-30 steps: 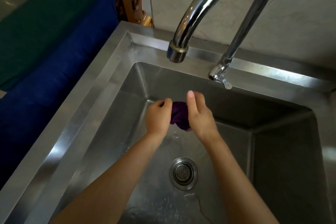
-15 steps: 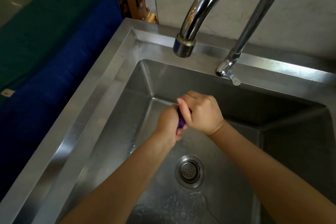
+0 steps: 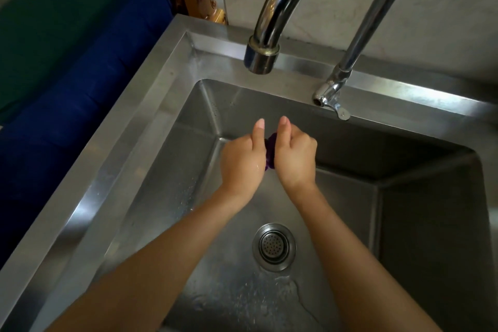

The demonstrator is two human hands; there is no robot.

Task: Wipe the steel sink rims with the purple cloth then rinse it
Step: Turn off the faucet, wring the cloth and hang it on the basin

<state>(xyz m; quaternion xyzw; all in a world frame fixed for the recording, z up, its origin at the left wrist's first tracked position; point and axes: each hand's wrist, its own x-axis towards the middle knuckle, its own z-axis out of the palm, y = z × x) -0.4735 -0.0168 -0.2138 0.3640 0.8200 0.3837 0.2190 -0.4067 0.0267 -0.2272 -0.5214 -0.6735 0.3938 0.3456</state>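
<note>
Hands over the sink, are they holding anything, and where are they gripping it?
Both hold the purple cloth, bunched up. The left hand and right hand squeeze it from opposite sides; only a strip shows between them.

Dim, soft light seems to come from the upper right. Glare streaks the faucet (image 3: 272, 5) and the sink rim (image 3: 404, 89), while the basin's right wall falls into shadow. Wide-angle distortion bends the edges; focus looks slightly soft throughout.

Head view, single wide-angle camera: looks forward and steeply down into the steel sink (image 3: 151, 127), close above it. Tap spout (image 3: 265, 43) near the top edge; drain strainer (image 3: 274, 246) low centre; both forearms enter from the bottom.
</note>
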